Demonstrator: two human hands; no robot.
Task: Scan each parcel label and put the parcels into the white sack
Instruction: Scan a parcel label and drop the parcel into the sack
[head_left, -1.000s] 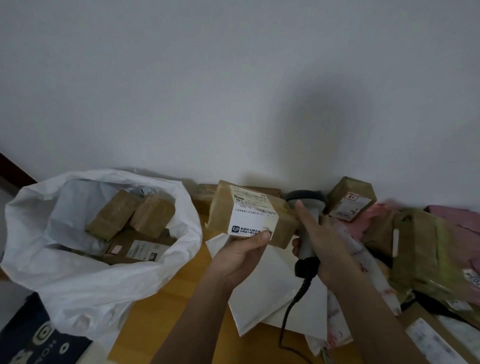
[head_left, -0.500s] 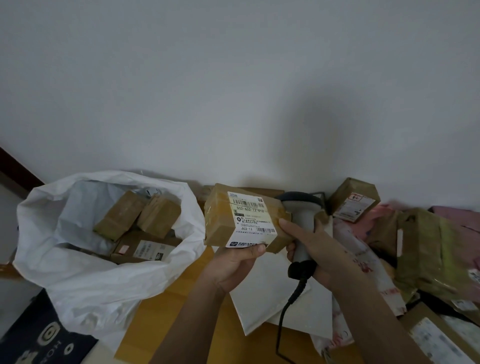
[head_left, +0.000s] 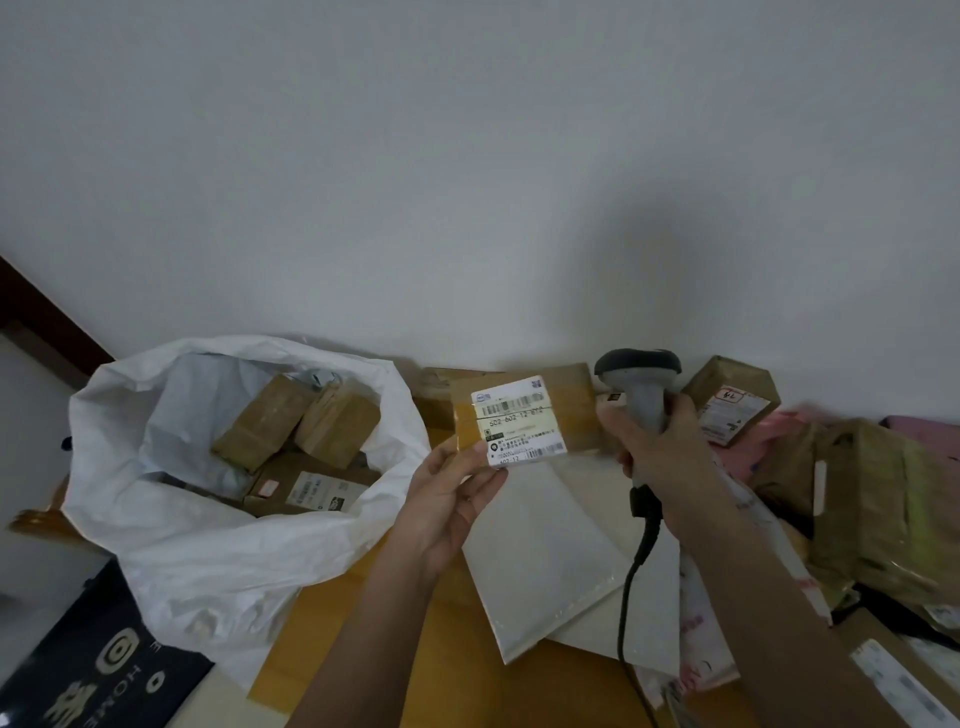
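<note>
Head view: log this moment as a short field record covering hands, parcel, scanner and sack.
left hand: pinches the brown parcel at its lower left corner, label facing the camera
right hand: grips the grey barcode scanner upright, beside the parcel
white sack: open at left, several brown parcels inside
table: white padded mailer lying under the hands, more parcels piled at right
</note>
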